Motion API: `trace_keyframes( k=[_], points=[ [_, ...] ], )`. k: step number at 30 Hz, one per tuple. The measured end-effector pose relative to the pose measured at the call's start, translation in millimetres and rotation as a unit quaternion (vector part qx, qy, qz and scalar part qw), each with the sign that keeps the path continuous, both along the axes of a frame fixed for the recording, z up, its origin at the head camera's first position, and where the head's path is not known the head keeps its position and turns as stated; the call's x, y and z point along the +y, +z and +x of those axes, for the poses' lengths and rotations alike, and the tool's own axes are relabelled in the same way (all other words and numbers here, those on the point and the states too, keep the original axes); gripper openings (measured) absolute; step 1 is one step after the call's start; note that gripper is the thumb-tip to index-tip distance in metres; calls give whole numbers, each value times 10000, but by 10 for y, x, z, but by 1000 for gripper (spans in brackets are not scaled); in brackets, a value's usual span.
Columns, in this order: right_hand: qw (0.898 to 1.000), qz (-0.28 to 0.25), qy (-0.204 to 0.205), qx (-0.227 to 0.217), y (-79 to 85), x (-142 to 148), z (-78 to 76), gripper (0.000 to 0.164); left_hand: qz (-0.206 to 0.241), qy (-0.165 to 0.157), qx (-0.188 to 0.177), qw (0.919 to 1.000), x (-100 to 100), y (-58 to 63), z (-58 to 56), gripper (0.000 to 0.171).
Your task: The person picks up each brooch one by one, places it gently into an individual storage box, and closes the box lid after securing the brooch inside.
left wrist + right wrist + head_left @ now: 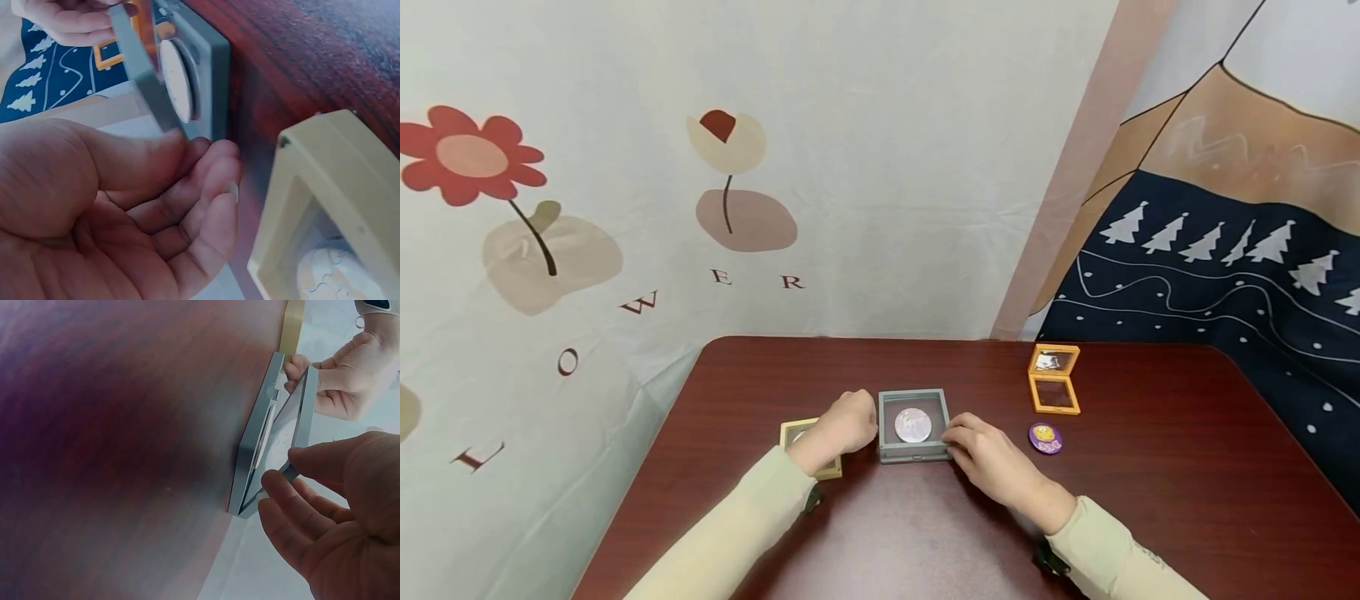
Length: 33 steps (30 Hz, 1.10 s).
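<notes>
A grey hinged display case (914,452) lies on the table between the hands, its lid (306,412) partly raised. Within it is a round pale badge (913,425). At the case's left side, my left hand (850,421) has curled fingers, with thumb and fingertips pinching the lid's edge. My right hand (992,462) pinches the opposite edge of the lid between thumb and fingers, as the right wrist view shows. Under the left forearm, partly hidden, is a cream display case (337,162) holding a round patterned badge (337,278).
To the right, an orange display case (1055,410) stands opened out near the back edge. A purple round badge (1046,438) with a yellow figure lies in front of it. The dark red table (910,533) meets a printed cloth backdrop (887,250).
</notes>
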State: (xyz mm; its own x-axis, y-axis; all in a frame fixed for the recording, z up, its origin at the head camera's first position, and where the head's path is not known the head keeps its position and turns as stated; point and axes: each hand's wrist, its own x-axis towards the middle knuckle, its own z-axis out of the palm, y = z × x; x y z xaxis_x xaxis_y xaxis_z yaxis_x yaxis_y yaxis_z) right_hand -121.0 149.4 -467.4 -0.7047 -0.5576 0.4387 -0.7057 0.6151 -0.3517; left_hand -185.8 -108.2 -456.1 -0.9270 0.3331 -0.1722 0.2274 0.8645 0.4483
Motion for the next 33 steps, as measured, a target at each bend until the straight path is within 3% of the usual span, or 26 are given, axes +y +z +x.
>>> trace_keyframes(
  k=[1,3,6,8,11,18,24,33],
  points=[
    [10000,25,-7,-32,0,0,3,18,19,-61,84,9999,-27,-78,-34,46],
    [9999,53,2,-93,2,-2,6,18,14,-38,114,9999,-33,-78,-19,47],
    [9999,88,17,-128,2,-1,7,19,162,118,-111,9997,7,82,107,49],
    [9999,98,23,-138,0,1,6,19,238,326,-399,9984,68,276,238,51],
    [9998,129,23,-159,-6,4,8,18,228,385,-506,9977,99,324,329,54],
    [9994,174,15,-293,-20,7,22,16,-43,248,-407,9989,118,311,382,43],
    [9992,277,-45,-293,1,-1,30,12,34,177,-370,9992,122,279,367,55],
    [9957,424,-343,-745,47,-39,36,7,15,218,-432,9988,125,276,400,46]
  ],
)
